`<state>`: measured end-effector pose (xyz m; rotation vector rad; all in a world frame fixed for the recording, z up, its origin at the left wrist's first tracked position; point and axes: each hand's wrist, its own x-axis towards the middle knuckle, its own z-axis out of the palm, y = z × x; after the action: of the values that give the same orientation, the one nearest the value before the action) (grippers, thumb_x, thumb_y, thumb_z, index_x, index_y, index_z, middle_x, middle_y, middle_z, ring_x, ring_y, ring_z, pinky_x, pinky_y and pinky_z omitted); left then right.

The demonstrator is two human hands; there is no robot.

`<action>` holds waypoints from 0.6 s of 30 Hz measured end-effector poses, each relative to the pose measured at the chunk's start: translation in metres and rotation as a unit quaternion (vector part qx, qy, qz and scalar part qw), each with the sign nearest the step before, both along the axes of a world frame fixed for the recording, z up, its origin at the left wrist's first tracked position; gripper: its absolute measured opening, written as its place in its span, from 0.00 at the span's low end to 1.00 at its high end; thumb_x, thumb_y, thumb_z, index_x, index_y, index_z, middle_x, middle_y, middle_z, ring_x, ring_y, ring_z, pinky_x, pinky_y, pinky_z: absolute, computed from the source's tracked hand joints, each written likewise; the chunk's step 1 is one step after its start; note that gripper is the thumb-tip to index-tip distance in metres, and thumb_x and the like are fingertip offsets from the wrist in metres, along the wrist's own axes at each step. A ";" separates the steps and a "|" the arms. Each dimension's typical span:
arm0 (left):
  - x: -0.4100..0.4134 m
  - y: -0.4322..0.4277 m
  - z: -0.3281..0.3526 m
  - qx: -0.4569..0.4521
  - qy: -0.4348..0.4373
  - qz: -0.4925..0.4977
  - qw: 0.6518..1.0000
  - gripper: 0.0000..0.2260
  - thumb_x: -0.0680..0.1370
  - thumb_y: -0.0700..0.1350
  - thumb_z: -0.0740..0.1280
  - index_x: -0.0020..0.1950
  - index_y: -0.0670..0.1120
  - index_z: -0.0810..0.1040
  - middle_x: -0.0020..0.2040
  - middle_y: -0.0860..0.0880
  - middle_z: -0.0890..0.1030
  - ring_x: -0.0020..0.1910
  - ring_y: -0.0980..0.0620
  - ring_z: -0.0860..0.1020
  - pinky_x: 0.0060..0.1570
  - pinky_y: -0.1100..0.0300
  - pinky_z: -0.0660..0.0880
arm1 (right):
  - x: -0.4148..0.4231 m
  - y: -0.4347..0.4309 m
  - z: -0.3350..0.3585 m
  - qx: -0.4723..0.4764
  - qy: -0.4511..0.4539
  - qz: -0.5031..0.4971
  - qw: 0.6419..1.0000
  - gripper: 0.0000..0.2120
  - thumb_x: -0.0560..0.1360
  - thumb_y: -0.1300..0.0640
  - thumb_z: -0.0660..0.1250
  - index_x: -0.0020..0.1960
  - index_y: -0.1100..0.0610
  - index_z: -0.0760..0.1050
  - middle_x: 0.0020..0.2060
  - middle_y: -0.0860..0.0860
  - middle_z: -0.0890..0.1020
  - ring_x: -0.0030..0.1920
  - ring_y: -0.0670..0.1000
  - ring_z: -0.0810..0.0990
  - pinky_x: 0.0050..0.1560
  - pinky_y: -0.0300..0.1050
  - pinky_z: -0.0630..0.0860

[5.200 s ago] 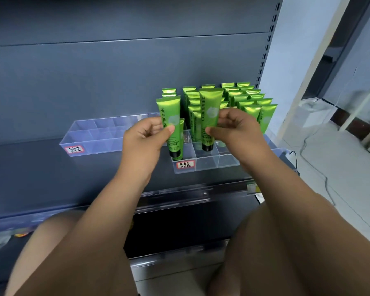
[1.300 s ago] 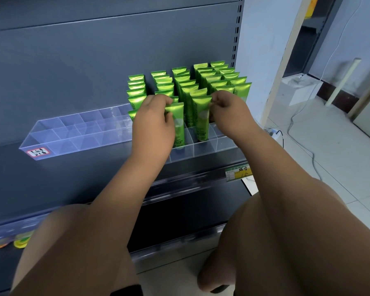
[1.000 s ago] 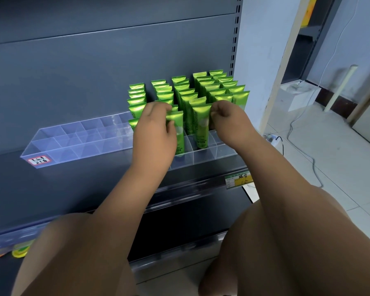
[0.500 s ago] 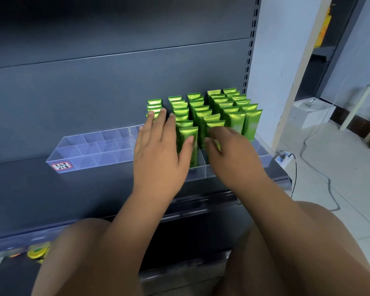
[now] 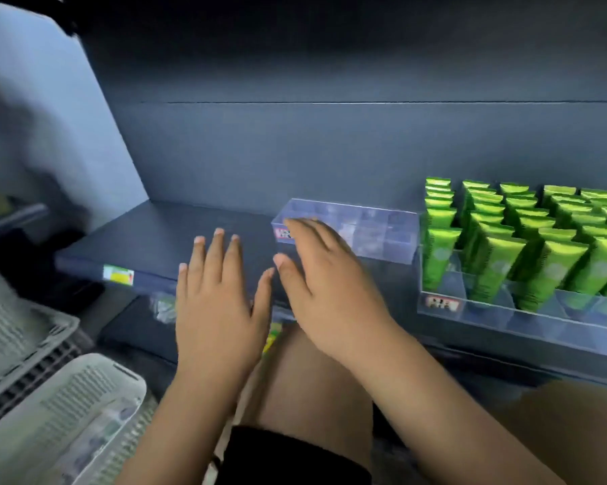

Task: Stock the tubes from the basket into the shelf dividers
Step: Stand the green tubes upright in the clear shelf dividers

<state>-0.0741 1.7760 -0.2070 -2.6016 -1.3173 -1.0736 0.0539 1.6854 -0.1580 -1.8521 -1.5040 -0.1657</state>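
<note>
Several green tubes (image 5: 526,246) stand upright in rows in a clear divider tray (image 5: 487,311) at the right of the dark shelf. A second clear divider tray (image 5: 375,225) holds nothing and sits to its left. My left hand (image 5: 218,302) hovers flat with fingers spread, in front of the shelf edge. My right hand (image 5: 326,288) is beside it, fingers apart, partly covering the bare tray's left end. Neither hand holds anything. Grey slotted baskets (image 5: 67,414) lie at the lower left; their contents are blurred.
The dark shelf surface (image 5: 176,236) stretches left of the trays, with a price label (image 5: 118,274) on its front edge. A pale side panel (image 5: 50,134) bounds the shelf on the left. My knees fill the bottom of the view.
Both hands have let go of the tubes and pulled back left, away from the filled tray. My view has swung left, bringing the baskets into sight.
</note>
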 end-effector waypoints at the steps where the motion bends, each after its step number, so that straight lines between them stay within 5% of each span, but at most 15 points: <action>1: -0.021 0.006 -0.004 -0.010 0.003 0.031 0.999 0.32 0.81 0.63 0.53 0.78 0.42 0.67 0.80 0.43 0.64 0.81 0.41 0.58 0.76 0.39 0.60 | -0.018 0.014 -0.003 -0.011 -0.008 0.026 1.000 0.25 0.84 0.47 0.56 0.78 0.55 0.63 0.77 0.51 0.67 0.78 0.51 0.60 0.78 0.49 0.59; 11: -0.251 0.030 -0.072 -0.110 0.042 0.308 0.944 0.31 0.83 0.63 0.54 0.79 0.43 0.66 0.80 0.43 0.64 0.81 0.42 0.58 0.78 0.43 0.58 | -0.214 0.134 -0.075 -0.152 -0.049 0.257 0.953 0.24 0.84 0.46 0.57 0.76 0.57 0.65 0.76 0.53 0.68 0.78 0.55 0.61 0.76 0.51 0.61; 18: -0.332 0.057 -0.150 -0.286 -0.027 0.395 0.873 0.29 0.83 0.61 0.59 0.77 0.43 0.67 0.77 0.44 0.69 0.79 0.43 0.62 0.77 0.43 0.62 | -0.283 0.196 -0.158 -0.336 -0.035 0.275 0.900 0.13 0.83 0.48 0.57 0.60 0.55 0.72 0.59 0.54 0.78 0.56 0.57 0.77 0.51 0.53 0.77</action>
<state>-0.4057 1.8332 -0.3573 -1.8767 -2.6853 -0.6568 -0.2296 1.8817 -0.3164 -1.8150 -2.2642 0.6381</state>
